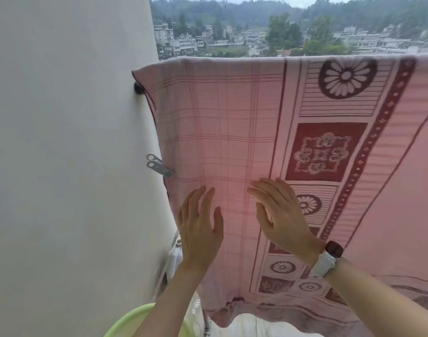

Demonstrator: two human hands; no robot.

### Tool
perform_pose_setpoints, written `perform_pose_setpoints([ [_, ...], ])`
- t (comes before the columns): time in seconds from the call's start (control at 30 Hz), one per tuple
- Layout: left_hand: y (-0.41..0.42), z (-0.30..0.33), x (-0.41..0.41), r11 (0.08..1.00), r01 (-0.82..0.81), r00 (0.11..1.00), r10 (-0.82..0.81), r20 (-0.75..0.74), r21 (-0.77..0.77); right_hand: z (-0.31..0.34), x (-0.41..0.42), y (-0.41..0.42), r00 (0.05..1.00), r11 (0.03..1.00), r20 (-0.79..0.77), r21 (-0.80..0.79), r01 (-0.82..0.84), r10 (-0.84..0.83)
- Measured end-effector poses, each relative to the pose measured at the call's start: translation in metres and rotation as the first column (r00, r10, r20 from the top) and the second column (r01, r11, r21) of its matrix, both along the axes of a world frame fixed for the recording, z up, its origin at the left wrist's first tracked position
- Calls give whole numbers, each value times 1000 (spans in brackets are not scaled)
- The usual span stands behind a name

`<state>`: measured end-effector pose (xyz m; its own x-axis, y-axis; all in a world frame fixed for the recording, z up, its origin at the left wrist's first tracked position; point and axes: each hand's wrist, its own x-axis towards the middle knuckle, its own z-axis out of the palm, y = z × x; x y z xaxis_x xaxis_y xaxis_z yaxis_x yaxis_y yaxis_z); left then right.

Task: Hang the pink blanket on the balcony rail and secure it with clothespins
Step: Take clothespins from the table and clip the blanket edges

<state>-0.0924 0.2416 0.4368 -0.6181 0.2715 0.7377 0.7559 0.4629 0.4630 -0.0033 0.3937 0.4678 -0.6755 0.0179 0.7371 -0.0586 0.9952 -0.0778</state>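
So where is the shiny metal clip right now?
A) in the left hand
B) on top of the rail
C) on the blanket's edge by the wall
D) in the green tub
C: the metal clip grips the side edge of the pink blanket next to the white wall, while the left hand and right hand are both flat and hold nothing.

My rail is hidden under the blanket (220, 122), which drapes over it from the wall (62, 142) on the left and off the frame to the right. Only a black mount (138, 88) shows at the wall. A metal clip (159, 166) sits on the blanket's left edge.
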Motion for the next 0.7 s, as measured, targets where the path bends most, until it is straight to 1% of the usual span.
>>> perform_pose_setpoints([
  [0.07, 40, -2, 34, 991, 92, 994, -96, -43, -95, -8, 50, 35, 994, 993, 24, -48, 110, -109],
  [0.17, 115, 2, 100, 948, 220, 973, -230, -18, -231, -21, 142, 95, 947, 943, 60, -97, 320, -315],
  [0.27, 200, -1, 178, 869, 326, 933, -359, -22, -372, -35, 246, 157, 856, 844, 76, -144, 517, -512],
  [0.33, 253, -9, 235, 804, 403, 893, -451, -7, -437, -46, 317, 195, 781, 763, 96, -172, 623, -617],
  [0.47, 346, -28, 353, 663, 572, 785, -612, 91, -483, -66, 454, 251, 597, 559, 147, -235, 795, -789],
  [0.57, 411, -44, 434, 509, 704, 653, -738, 170, -495, -82, 546, 287, 430, 377, 186, -261, 889, -884],
  [0.7, 501, -55, 536, 337, 795, 503, -831, 238, -504, -102, 651, 331, 198, 132, 199, -300, 945, -960],
])
